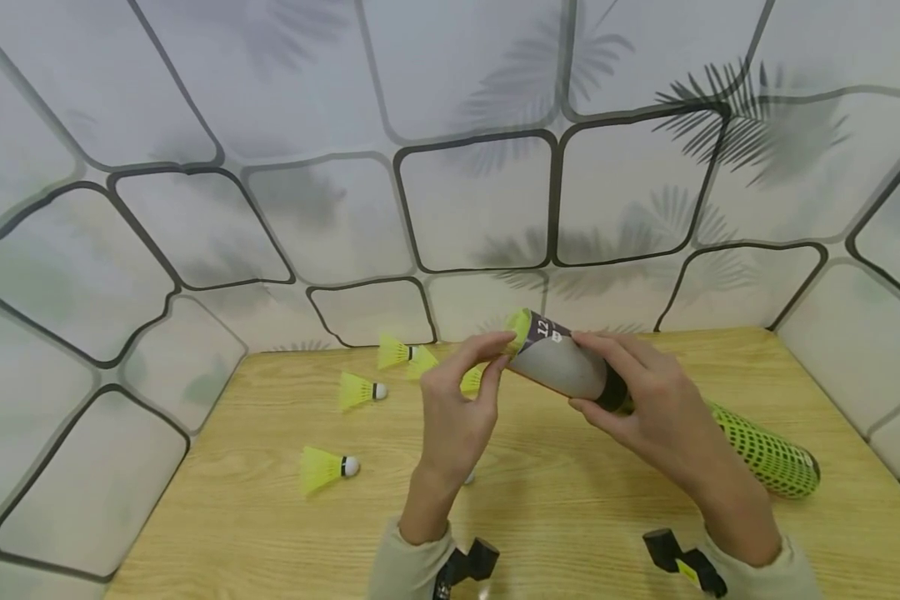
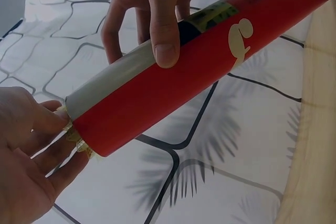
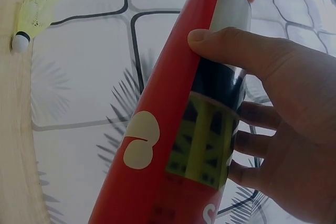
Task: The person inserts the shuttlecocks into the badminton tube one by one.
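My right hand (image 1: 663, 421) grips a long shuttlecock tube (image 1: 558, 367) with its thumb and fingers, near the upper end. The tube is tilted, its open end up toward the left. In the wrist views it shows a red side, a grey band and a see-through strip (image 3: 205, 145) with green mesh behind. At the open end my left hand (image 1: 461, 408) pinches the yellow skirt of a shuttlecock (image 2: 81, 142) that pokes out of the mouth. The rest of that shuttlecock is hidden inside the tube. Green mesh at the tube's lower end (image 1: 768, 454) shows beyond my right wrist.
Several yellow shuttlecocks with white heads lie on the wooden table (image 1: 255, 533), among them a near one (image 1: 326, 469), a middle one (image 1: 360, 390) and a far one (image 1: 396, 352). Another is partly hidden behind my left wrist. A patterned wall (image 1: 480, 208) rises behind the table.
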Available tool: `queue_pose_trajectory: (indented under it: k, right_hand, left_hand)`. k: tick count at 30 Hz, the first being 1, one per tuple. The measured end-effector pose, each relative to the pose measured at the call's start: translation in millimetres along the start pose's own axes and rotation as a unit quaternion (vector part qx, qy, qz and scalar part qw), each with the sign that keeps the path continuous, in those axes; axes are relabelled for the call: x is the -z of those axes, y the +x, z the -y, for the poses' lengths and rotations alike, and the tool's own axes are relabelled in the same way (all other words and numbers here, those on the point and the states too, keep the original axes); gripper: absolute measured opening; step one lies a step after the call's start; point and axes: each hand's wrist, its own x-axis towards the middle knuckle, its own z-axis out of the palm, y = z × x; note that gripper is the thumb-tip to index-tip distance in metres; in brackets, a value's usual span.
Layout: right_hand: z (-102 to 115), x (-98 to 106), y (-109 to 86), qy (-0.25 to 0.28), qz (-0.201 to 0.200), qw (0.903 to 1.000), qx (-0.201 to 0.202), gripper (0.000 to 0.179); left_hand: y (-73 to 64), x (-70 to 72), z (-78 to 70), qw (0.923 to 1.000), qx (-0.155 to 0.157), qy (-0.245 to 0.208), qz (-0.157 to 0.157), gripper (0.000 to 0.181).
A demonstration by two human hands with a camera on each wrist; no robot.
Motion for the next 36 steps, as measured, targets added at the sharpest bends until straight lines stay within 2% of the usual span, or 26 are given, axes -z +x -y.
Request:
queue_pose_trajectory:
  k: [11,20,29,36]
  right_hand:
    - [0.4,-1.0,-0.8,-0.001,0.008,1.0000,-0.006,0.077]
    - [-1.2,-2.6,-0.1,-0.001,0.008,1.0000,0.004,0.076]
    - [-1.1,-1.2,1.3,0.011,0.017,0.9998,0.007,0.078]
    - [-1.5,-0.6,0.9,0.013,0.020,0.9997,0.005,0.077]
  left_hand:
    - [-1.4,-1.6,4.8,0.9978,0.025,-0.032,0.053,0.021]
    - [-1.8,1.5,9.0,0.9915,0.047,-0.049,0.110,0.028]
    - [-2.1,1.6,8.2,0.9881,0.045,-0.051,0.138,0.036]
    - [-5.2,0.3,7.4,0.9876,0.053,-0.043,0.141,0.038]
